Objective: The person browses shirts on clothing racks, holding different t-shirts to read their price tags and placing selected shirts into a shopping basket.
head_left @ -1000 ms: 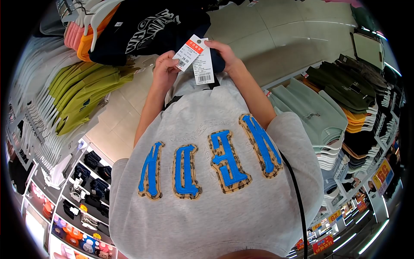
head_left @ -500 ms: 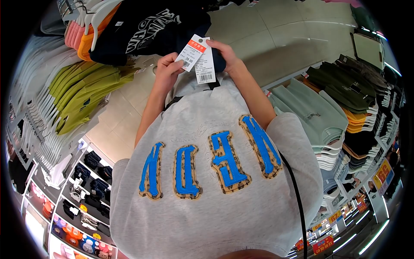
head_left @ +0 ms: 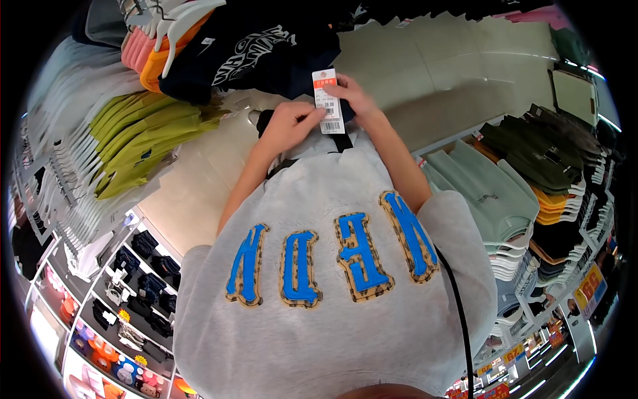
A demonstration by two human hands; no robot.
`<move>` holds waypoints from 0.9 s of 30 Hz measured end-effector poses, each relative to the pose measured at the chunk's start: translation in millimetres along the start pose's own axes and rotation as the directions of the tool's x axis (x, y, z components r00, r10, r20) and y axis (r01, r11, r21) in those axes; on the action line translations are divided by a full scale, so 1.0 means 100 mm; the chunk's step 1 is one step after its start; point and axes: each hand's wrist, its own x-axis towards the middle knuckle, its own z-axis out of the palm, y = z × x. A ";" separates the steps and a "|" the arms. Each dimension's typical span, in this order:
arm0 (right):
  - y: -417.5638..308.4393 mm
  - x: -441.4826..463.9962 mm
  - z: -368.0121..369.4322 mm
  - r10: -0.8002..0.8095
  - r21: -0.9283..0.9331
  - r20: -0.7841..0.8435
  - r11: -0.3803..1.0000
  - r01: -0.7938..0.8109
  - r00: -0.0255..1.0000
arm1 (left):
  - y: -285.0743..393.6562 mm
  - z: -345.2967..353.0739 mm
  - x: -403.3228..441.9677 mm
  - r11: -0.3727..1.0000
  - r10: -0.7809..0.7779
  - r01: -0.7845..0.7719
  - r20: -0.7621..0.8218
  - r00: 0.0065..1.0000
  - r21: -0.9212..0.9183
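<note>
A white price tag (head_left: 328,118) with an orange band is between my hands, showing 39.00 above a barcode. My left hand (head_left: 292,124) is closed, with its thumb on the tag's lower left part. At the upper right of the tag, my right hand (head_left: 353,98) pinches it, its fingers reaching over the orange band. Dark cloth shows just behind both hands, partly hidden by them. Beyond the tag hangs a navy shirt (head_left: 266,56) with white lettering. My own grey top (head_left: 319,332) with blue letters fills the lower middle.
Green shirts (head_left: 136,136) on white hangers stand on a rack to the left, below orange and pink ones. On the right hang pale green sweatshirts (head_left: 475,183) and dark olive ones (head_left: 531,149). Shelves (head_left: 129,292) with folded clothes are lower left. Tiled floor (head_left: 452,66) lies ahead.
Two tags that were fanned apart now overlap as one upright stack. My left hand has dropped slightly and moved right. The view has shifted a little, so the racks appear further right.
</note>
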 end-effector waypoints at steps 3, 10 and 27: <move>0.03 0.04 0.01 -0.073 -0.107 0.015 0.991 0.074 0.997 | 0.04 0.00 0.00 0.985 0.050 -0.050 0.000 0.999 0.167; 0.12 0.11 -0.01 -0.114 -0.101 0.044 0.988 0.118 0.992 | 0.02 0.18 0.08 0.971 -0.043 0.002 -0.165 0.985 -0.239; 0.29 0.08 -0.05 -0.240 -0.807 0.085 0.552 0.208 0.967 | -0.83 0.07 0.27 0.606 -0.355 0.334 0.131 0.926 -0.722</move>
